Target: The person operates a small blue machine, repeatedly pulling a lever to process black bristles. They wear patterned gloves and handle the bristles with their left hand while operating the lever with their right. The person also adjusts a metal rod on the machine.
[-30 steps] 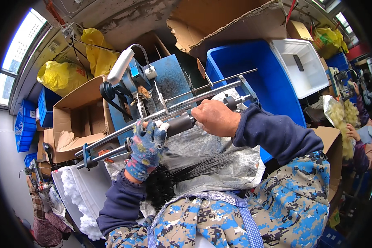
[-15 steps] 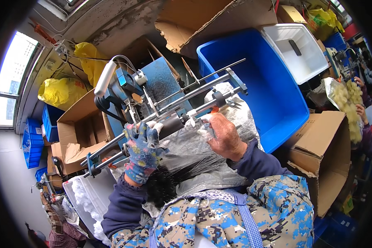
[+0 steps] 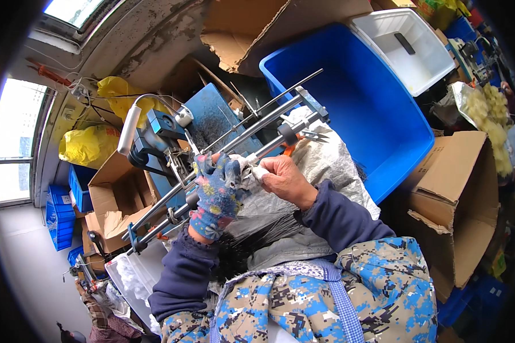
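Note:
A machine [image 3: 223, 111] with long parallel metal rods [image 3: 269, 146] crosses in front of me, tilted up to the right. My left hand [image 3: 216, 194], in a blue flowered glove, curls over a dark cylinder [image 3: 192, 200] on the lower rod and hides most of it. Beside it, my bare right hand [image 3: 287, 182] is closed, thumb and fingers pinched by the pale fitting at the cylinder's right end. What they pinch is too small to make out. Black bristles [image 3: 263, 237] lie under my hands across my lap. Scissors [image 3: 313, 136] with orange handles rest beyond my right hand.
A large blue tub [image 3: 349, 74] stands at the far right, with a white tub [image 3: 406, 51] behind it. Cardboard boxes [image 3: 455, 194] flank me on the right and left. Yellow bags [image 3: 88, 143] lie at the left; a white sack [image 3: 326, 157] drapes beneath the rods.
My left hand has slid right along the rods over the cylinder. My right hand has shifted left, closer to it, with its fingers pinched. The whole view has turned slightly.

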The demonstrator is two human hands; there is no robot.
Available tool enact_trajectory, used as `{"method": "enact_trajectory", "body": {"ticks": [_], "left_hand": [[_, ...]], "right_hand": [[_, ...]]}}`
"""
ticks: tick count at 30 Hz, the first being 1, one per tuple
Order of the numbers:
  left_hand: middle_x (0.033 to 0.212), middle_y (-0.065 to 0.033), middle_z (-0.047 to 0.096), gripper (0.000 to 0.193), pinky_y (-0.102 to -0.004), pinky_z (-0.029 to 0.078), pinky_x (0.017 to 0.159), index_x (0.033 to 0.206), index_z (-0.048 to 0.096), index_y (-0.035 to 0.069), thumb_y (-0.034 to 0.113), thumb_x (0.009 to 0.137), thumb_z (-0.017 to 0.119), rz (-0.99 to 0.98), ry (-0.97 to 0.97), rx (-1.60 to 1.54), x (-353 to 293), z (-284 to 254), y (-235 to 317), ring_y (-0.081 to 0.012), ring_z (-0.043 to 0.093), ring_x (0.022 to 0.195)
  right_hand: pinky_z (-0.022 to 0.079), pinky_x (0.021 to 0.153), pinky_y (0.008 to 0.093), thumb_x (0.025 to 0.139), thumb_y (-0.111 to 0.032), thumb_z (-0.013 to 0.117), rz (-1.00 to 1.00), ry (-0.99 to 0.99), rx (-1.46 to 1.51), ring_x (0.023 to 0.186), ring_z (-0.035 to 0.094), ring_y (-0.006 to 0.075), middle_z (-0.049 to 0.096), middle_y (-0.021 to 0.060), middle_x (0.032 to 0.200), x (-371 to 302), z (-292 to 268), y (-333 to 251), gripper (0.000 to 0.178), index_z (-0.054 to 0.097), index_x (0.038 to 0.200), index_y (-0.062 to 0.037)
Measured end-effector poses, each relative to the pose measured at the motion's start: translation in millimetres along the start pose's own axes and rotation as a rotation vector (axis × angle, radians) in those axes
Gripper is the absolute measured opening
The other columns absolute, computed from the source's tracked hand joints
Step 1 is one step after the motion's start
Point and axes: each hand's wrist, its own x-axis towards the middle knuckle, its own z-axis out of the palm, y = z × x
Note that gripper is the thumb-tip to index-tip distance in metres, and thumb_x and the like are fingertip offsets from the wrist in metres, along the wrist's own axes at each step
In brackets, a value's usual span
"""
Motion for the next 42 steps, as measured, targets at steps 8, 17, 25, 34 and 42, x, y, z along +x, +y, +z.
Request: {"method": "enact_trajectory", "body": {"ticks": [8,17,25,34,42], "left_hand": [[0.091,-0.0072,0.057,0.035,-0.0426,0.040,0.073,0.096,0.058,0.011,0.011,0.062,0.067,0.017,0.141,0.020,1.2,12.0,1.3,-0.0294,0.052,0.085],[0.086,-0.0078,0.056,0.029,-0.0422,0.040,0.068,0.090,0.059,0.009,0.007,0.062,0.066,-0.014,0.141,0.009,3.0,9.7,2.2,-0.0298,0.050,0.081],[0.082,-0.0076,0.056,0.028,-0.0411,0.040,0.068,0.090,0.060,0.008,0.009,0.063,0.065,0.021,0.100,-0.087,10.5,-7.7,4.1,-0.0295,0.050,0.079],[0.086,-0.0091,0.059,0.026,-0.0392,0.042,0.066,0.089,0.061,0.007,0.003,0.064,0.066,-0.049,0.058,-0.196,11.8,-13.4,4.9,-0.0296,0.053,0.078],[0.089,-0.0088,0.059,0.027,-0.0427,0.041,0.071,0.093,0.061,0.008,0.009,0.066,0.064,0.034,0.031,-0.072,12.8,-19.2,7.8,-0.0309,0.052,0.082]], "right_hand": [[0.030,0.047,0.0231,0.074,0.001,0.054,-0.106,-0.010,-0.083,0.054,0.036,0.0030,0.040,-0.0034,0.056,-20.1,6.7,-5.8,0.013,0.047,0.063,-0.0011],[0.033,0.047,0.0262,0.067,0.005,0.058,-0.229,-0.117,-0.190,0.051,0.037,0.0096,0.040,0.0043,0.056,-46.7,20.9,-27.5,0.012,0.047,0.066,0.0003],[0.041,0.049,0.0282,0.075,0.001,0.061,-0.549,-0.079,-0.410,0.053,0.049,0.0166,0.046,0.0085,0.064,-36.6,16.9,-26.4,0.010,0.053,0.081,-0.0001],[0.048,0.059,0.0362,0.072,-0.004,0.063,-0.706,0.245,-0.966,0.067,0.058,0.0293,0.055,0.0123,0.077,-8.4,9.8,-8.8,0.020,0.053,0.089,-0.0002],[0.047,0.056,0.0356,0.073,-0.005,0.057,-0.631,0.229,-1.154,0.062,0.057,0.0289,0.054,0.0132,0.072,-0.7,16.4,-10.6,0.017,0.050,0.087,0.0013]]}}
